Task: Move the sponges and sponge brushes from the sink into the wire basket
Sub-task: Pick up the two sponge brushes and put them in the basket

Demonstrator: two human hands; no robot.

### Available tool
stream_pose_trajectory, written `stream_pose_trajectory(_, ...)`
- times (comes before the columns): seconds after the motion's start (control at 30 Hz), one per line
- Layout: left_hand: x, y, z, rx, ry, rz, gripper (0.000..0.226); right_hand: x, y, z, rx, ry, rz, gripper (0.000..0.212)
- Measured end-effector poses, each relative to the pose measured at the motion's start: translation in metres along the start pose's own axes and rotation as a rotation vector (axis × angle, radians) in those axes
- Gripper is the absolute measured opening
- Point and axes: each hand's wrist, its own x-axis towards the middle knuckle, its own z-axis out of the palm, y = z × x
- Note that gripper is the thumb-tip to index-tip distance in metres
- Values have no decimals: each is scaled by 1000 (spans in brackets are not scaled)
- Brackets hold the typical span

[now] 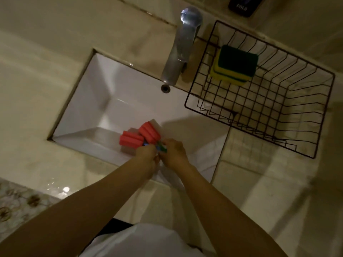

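Two sponge brushes with ribbed pink-red heads sit over the near right part of the white sink (104, 101). The left head (130, 140) is gripped by its blue handle in my left hand (147, 154). The right head (149, 132) is gripped by its green handle in my right hand (174, 152). Both hands are close together at the sink's near edge. A white sponge (155, 123) peeks out behind the heads. The black wire basket (278, 130) stands on the counter at the right. Yellow sponges with a dark green pad (235, 65) lie stacked in its far left corner.
A chrome tap (181, 47) rises behind the sink, its spout over the overflow hole (165, 88). A dark object marked COLD (243, 5) sits at the top right. Beige counter surrounds the sink, and patterned floor tiles (22, 201) show at the lower left.
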Motion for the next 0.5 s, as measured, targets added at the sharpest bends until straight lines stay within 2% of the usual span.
stream_pose_trajectory(0.13, 17, -6, -2, 25, 66, -18, 20, 3, 9, 9, 61, -80, 40, 10)
stream_pose_trajectory(0.27, 11, -9, -3, -70, 58, 24, 17, 0, 10, 2, -16, -36, 4, 20)
stream_pose_trajectory(0.33, -5, -10, -3, -112, -24, 82, 24, -9, 9, -6, 16, 11, -35, 19)
stream_pose_trajectory(0.4, -29, -11, -5, -85, -85, 160, 13, -25, 6, -21, 127, 61, -46, 18)
stream_pose_trajectory(0.5, -68, -6, -15, 83, -135, 334, 24, -52, -2, -47, 233, 77, -64, 13)
